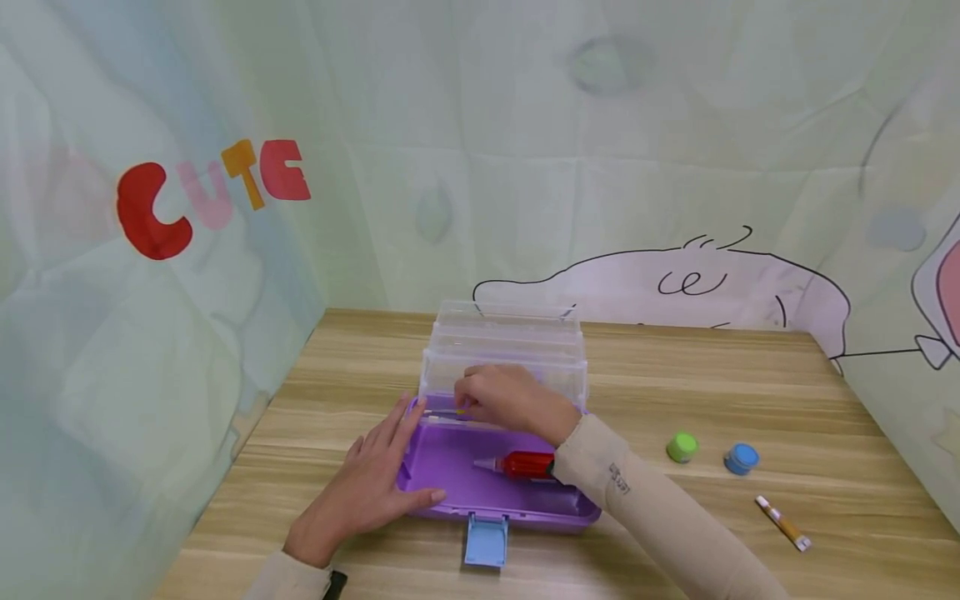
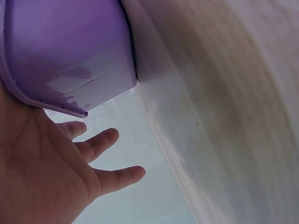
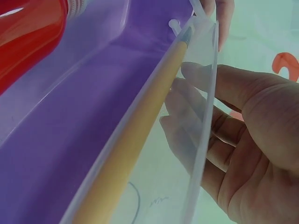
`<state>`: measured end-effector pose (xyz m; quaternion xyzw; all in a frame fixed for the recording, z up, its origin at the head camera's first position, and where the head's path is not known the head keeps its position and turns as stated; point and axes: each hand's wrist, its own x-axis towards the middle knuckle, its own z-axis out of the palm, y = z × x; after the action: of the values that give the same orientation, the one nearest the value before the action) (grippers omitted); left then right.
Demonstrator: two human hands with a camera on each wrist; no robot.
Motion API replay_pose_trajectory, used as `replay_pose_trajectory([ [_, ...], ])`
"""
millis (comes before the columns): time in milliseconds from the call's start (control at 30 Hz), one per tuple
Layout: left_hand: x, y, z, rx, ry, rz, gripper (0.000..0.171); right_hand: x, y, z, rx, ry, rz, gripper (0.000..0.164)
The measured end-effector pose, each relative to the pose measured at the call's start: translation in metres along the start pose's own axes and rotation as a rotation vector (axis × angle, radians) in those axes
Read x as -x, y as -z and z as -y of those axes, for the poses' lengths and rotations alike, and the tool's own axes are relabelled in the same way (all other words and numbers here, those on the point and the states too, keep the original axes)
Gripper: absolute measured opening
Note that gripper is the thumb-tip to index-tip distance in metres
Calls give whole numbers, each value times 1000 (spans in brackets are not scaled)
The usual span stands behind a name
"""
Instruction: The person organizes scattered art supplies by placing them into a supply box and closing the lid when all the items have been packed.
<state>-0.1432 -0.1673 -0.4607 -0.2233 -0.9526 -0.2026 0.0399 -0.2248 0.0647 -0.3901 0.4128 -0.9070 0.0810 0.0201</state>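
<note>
A purple box [image 1: 442,454] stands raised open, its clear plastic lid [image 1: 506,333] tilted back. My left hand [image 1: 375,475] rests on its left rim with fingers spread and thumb over the front edge. Loosely bent, the fingers of my right hand [image 1: 502,396] are at the box's rear, seen through a clear tray wall [image 3: 205,140] in the right wrist view; nothing shows between them. A yellow rod [image 3: 135,140] with a grey tapered tip lies along the tray close to those fingertips. Inside the box lies a red bottle [image 1: 527,465] with a pointed nozzle, partly behind the right sleeve.
A light blue latch [image 1: 486,543] hangs from the box's front. On the wooden table [image 1: 750,375], to the right, are a green-lidded jar [image 1: 682,447], a blue-lidded jar [image 1: 741,458] and a brown-and-white stick [image 1: 783,523]. Printed cloth walls [image 1: 390,167] surround the table's back and sides.
</note>
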Motion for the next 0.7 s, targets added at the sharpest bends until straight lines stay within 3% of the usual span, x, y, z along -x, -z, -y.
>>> replay_pose_trajectory([
  [433,1,0,2,4,5,3,111,4,0,-4,-10,-30,28,9],
  [700,0,0,1,-1,-2,-2,112,5,0,-7,-1,-17,-5,7],
])
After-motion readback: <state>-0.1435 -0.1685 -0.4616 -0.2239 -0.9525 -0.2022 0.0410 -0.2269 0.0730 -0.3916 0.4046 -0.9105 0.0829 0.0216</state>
